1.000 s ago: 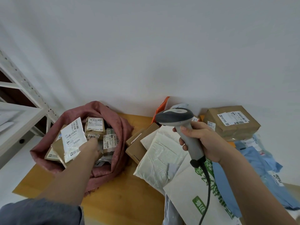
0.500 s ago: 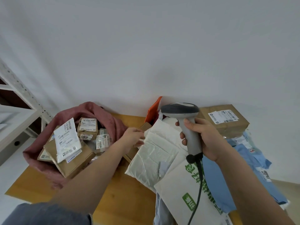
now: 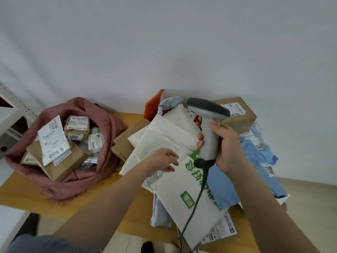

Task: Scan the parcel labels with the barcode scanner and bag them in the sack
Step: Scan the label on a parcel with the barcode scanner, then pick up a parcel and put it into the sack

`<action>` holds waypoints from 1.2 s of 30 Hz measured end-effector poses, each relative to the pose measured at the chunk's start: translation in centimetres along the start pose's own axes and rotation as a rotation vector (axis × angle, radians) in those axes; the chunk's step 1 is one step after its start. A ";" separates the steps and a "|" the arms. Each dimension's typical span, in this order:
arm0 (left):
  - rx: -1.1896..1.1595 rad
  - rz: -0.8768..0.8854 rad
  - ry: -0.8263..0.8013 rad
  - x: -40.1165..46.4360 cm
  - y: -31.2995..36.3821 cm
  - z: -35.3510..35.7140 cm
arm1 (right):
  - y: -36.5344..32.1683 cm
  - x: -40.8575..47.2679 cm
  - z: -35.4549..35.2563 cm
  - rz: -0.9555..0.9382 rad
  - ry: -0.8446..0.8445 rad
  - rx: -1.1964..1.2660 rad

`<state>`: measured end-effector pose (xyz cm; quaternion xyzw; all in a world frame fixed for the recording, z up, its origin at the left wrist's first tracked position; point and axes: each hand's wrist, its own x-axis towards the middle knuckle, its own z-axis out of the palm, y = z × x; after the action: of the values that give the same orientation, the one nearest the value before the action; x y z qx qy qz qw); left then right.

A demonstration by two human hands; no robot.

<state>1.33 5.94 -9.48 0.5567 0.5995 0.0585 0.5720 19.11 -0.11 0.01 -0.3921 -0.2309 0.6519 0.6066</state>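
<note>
My right hand [image 3: 225,145] grips the grey barcode scanner [image 3: 207,125] upright above the parcel pile, its cable hanging down. My left hand [image 3: 161,162] rests on the pile with fingers loosely curled, touching the edge of a white mailer with green print [image 3: 184,194]; it holds nothing that I can see. Under it lie other white padded mailers [image 3: 164,136]. At the left, the pink sack [image 3: 107,128] stands open on the wooden table [image 3: 76,207], filled with several labelled brown boxes [image 3: 60,161] and a white labelled parcel [image 3: 52,141] on top.
Blue plastic mailers [image 3: 255,161] and a taped brown box [image 3: 238,115] lie at the right. Flat brown boxes [image 3: 124,148] sit between sack and pile; an orange parcel [image 3: 153,105] leans on the wall. A white metal shelf [image 3: 11,110] stands far left.
My left hand let go of the brown box in the sack and crossed right onto the mailer pile. The scanner hand stayed roughly in place.
</note>
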 end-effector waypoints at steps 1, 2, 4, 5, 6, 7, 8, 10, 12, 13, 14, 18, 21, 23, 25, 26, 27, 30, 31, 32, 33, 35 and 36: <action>-0.002 -0.007 -0.038 -0.5 -0.6 0.4 | 0.2 -0.3 0.0 -0.005 0.003 0.004; -0.002 -0.014 -0.092 -1.1 -1.1 0.7 | 0.3 -0.7 0.0 -0.007 0.004 0.007; 0.010 -0.040 -0.227 -2.2 -1.9 1.4 | 0.6 -1.4 0.1 -0.002 0.005 0.005; 0.027 -0.060 -0.301 -2.6 -2.2 1.7 | 0.8 -1.8 0.1 0.001 0.009 0.004; 0.056 -0.076 -0.371 -3.0 -2.5 2.1 | 0.9 -2.3 0.2 0.001 0.015 0.003; 0.092 -0.088 -0.427 -3.3 -2.9 2.7 | 1.0 -2.8 0.3 -0.004 0.021 0.000; 0.125 -0.095 -0.465 -3.6 -3.2 3.3 | 1.1 -3.3 0.4 -0.013 0.030 -0.006; 0.165 -0.106 -0.494 -3.9 -4.1 4.6 | 1.5 -4.5 0.5 -0.025 0.063 -0.005; 0.185 -0.091 -0.487 -4.1 -5.1 5.7 | 2.1 -5.8 0.6 -0.018 0.097 -0.006; 0.198 -0.078 -0.477 -4.2 -5.6 6.2 | 2.4 -6.5 0.6 -0.014 0.114 -0.023; 0.218 -0.065 -0.463 -4.2 -6.1 6.6 | 2.7 -7.2 0.6 -0.010 0.132 -0.043; 0.273 -0.025 -0.414 -4.3 -7.7 8.1 | 3.5 -10.1 -0.2 -0.018 0.205 -0.090; 0.268 -0.035 -0.353 -4.3 -7.8 9.0 | 3.2 -11.9 -1.2 -0.018 0.240 -0.133; 0.257 -0.057 -0.299 -4.4 -7.5 9.6 | 2.7 -12.8 -1.9 -0.031 0.257 -0.148; 0.256 -0.059 -0.267 -4.7 -7.1 10.1 | 2.1 -13.3 -2.5 -0.053 0.278 -0.145; 0.262 -0.055 -0.258 -4.8 -6.9 10.3 | 1.8 -13.4 -2.8 -0.059 0.287 -0.147; 0.264 -0.055 -0.254 -4.9 -6.8 10.5 | 1.6 -13.5 -3.1 -0.060 0.293 -0.153; 0.271 -0.087 -0.243 -5.1 -6.4 10.8 | 0.7 -13.3 -4.0 -0.038 0.292 -0.179; 0.279 -0.099 -0.238 -5.1 -6.2 10.9 | 0.4 -13.2 -4.3 -0.026 0.286 -0.195; 0.282 -0.108 -0.232 -5.1 -6.0 11.0 | 0.1 -13.1 -4.7 -0.014 0.280 -0.212; 0.282 -0.115 -0.226 -4.9 -5.7 11.1 | -0.2 -13.1 -5.2 0.001 0.273 -0.223; 0.281 -0.139 -0.201 -4.7 -5.3 11.7 | -1.0 -12.9 -6.2 0.044 0.249 -0.216; 0.284 -0.156 -0.183 -4.6 -5.1 12.1 | -1.5 -12.8 -6.8 0.072 0.231 -0.204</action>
<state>6.10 -6.23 -14.30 0.5866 0.5887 -0.1222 0.5426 24.83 -13.53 0.17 -0.5320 -0.2102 0.5968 0.5627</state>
